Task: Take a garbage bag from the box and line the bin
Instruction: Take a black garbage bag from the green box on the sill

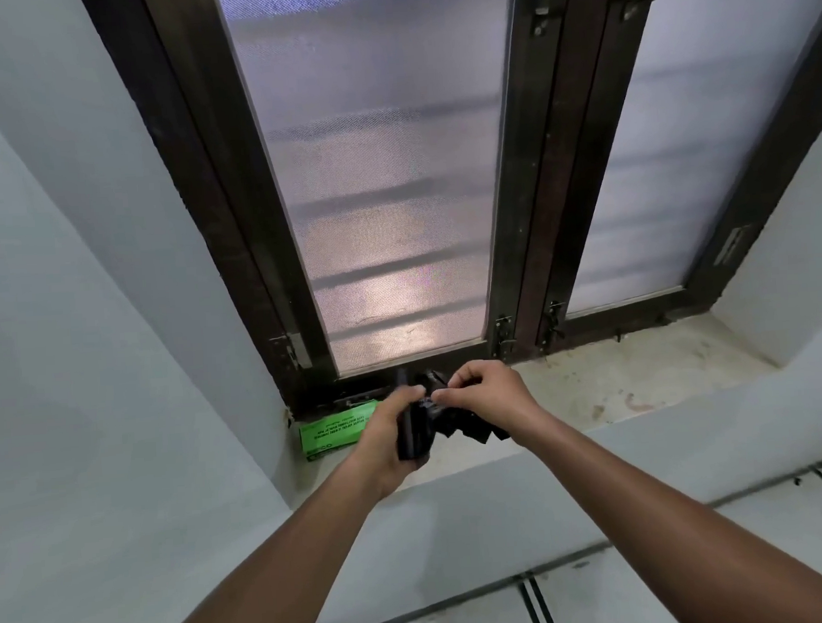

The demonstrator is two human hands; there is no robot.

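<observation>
2 hands: both raised over the near edge of the window sill (644,383), close together, each busy with the same black plastic.
Left hand (392,437): fingers curled round a black roll of garbage bags (412,431), held upright; the roll's top end shows above the knuckles, its bottom end below the palm.
Right hand (486,387): thumb and forefinger pinching the loose garbage bag (474,428) where it leaves the roll; the other fingers are curled above it.
Loose garbage bag: black, crumpled and partly unfolded, hanging below the right hand toward the sill; whether it touches the sill cannot be told.
Box (334,429): green carton with printed text, lying on the sill at its far left corner, against the window frame (510,237) and partly hidden behind the left hand.
Window: 2 dark-framed panes with mesh screens, latches at the bottom of the centre posts.
Sill: pale, stained stone.
Floor (704,582): pale tiles with dark joint lines, near right.
Walls: plain light paint.
</observation>
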